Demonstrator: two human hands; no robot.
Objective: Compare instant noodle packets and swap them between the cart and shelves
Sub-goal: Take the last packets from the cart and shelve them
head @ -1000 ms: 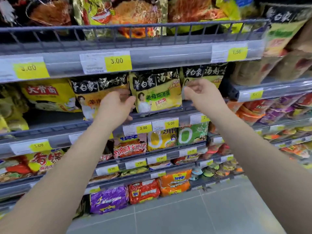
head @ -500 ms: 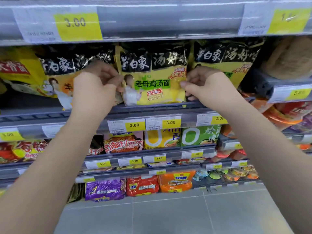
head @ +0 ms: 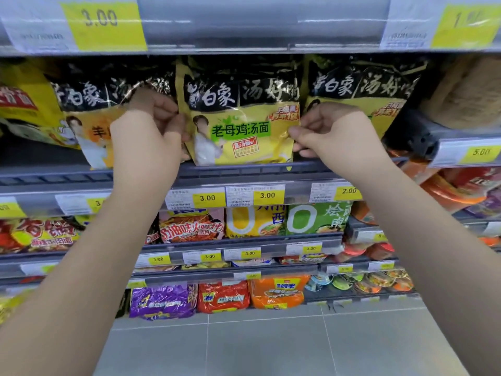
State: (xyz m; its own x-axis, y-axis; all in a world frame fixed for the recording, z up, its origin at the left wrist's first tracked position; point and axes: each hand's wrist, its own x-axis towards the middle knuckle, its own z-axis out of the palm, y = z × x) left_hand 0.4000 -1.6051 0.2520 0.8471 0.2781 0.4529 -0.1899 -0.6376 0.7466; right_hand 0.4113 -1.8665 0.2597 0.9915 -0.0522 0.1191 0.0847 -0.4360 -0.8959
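Packet [head: 241, 115], yellow w/ black top band & green label, stands upright on the mid shelf, approx centre of view, its bottom edge behind the shelf rail [head: 244, 169]. L hand [head: 146, 137] is at its 9 o'clock, fingers curled round the packet's left edge. R hand [head: 336, 137] is at 3 o'clock, thumb & forefinger pinching the right edge. Forearms come up from 7 & 5 o'clock. Same-brand packs sit just beside it: orange pack [head: 89, 109] at 9, partly behind L hand, and yellow pack [head: 360, 88] at 3, partly behind R hand. At 6, just under the rail, are two 3.00 tags [head: 207, 198] side by side, w/ a 2.00 tag [head: 348, 191] at their 3. Further toward 6, the bottom shelf holds purple bag [head: 162, 301], red bag [head: 222, 295] & orange bag [head: 279, 291] in a row, w/ grey floor [head: 271, 346] below. At 11 is the top tag [head: 101, 23], also 3.00.
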